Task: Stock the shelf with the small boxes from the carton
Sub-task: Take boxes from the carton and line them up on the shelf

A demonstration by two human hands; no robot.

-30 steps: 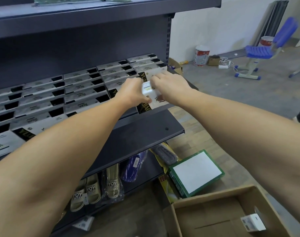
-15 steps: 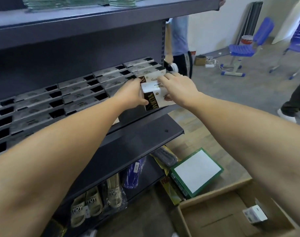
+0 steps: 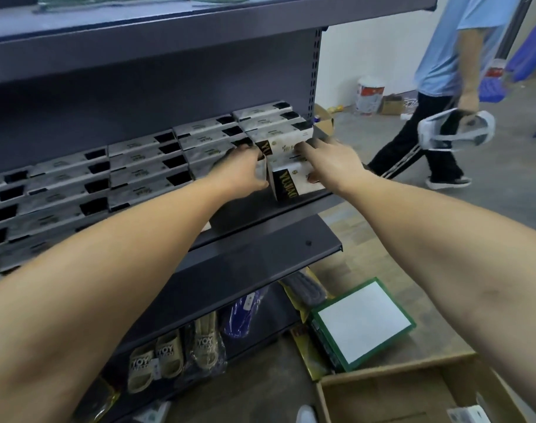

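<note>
Seating white-and-black printed small carton box (image 3: 294,181) at right end of dark metal shelf (image 3: 260,215).
Left hand (image 3: 245,172) and right hand (image 3: 327,160) each grasp a side — likely light, thin card (crushable); hold the flat faces.

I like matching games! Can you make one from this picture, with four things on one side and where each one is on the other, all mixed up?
Things:
1. beige slippers
2. cardboard carton
3. box with gold letters
4. red and white bucket

Places:
A. by the far wall
B. between the left hand and right hand, at the shelf's front edge
C. on the floor, bottom right
D. on the lowest shelf level

Pairs: 1-D, 2-C, 3-B, 4-A
</note>
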